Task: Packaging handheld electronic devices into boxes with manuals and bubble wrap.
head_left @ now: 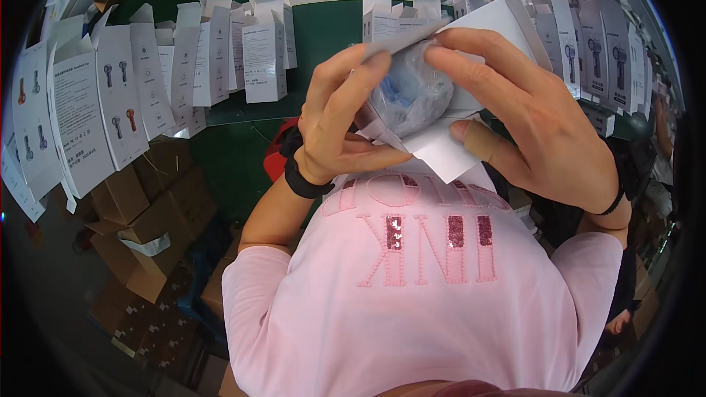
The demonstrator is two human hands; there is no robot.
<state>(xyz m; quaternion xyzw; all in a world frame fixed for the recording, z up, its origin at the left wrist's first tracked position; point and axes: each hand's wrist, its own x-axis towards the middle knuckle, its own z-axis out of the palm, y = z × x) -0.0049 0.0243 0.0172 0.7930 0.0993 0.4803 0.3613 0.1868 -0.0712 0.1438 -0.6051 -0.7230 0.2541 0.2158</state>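
In front of my chest is a white carton (450,165) with its flaps spread at the open end. Inside its mouth sits an item in a clear plastic bag (415,88); something blue shows through, but its kind cannot be made out. My left hand (334,117) grips the carton's left side, thumb below and fingers along the upper flap. On the other side my right hand (540,121) curls round the carton, its fingertips at the plastic and its thumb, wrapped in a tan bandage, beside the lower flap.
Rows of upright white cartons (77,114) with open tops line the left of the green worktop (323,51). More printed cartons (596,44) stand at the right. Brown cardboard boxes (158,217) are stacked low at the left. Another person's hand (619,321) shows at the lower right.
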